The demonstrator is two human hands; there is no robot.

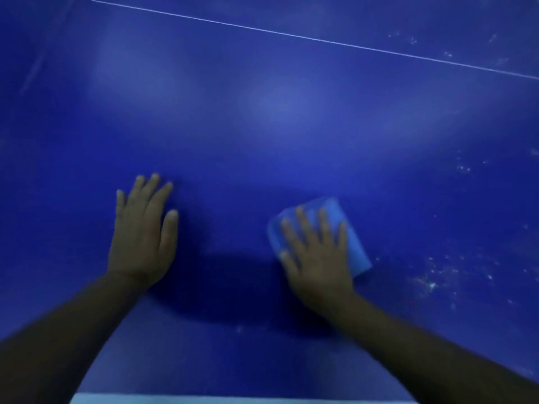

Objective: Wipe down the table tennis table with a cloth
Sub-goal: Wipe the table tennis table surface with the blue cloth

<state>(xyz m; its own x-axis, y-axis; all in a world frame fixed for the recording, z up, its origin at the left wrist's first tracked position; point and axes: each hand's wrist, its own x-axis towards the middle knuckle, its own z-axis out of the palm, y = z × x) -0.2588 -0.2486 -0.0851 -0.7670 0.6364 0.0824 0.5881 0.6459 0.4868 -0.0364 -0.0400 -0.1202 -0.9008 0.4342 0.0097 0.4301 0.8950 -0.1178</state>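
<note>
The dark blue table tennis table fills the head view. My right hand lies flat with spread fingers on a folded light blue cloth and presses it onto the surface at the centre right. The cloth shows beyond my fingertips and along the hand's right side. My left hand rests palm down on the bare table to the left, fingers straight and holding nothing. Both hands look slightly blurred.
A thin white line crosses the far part of the table. White dusty specks lie to the right of the cloth, with more at the far right. The table's pale near edge shows at the bottom.
</note>
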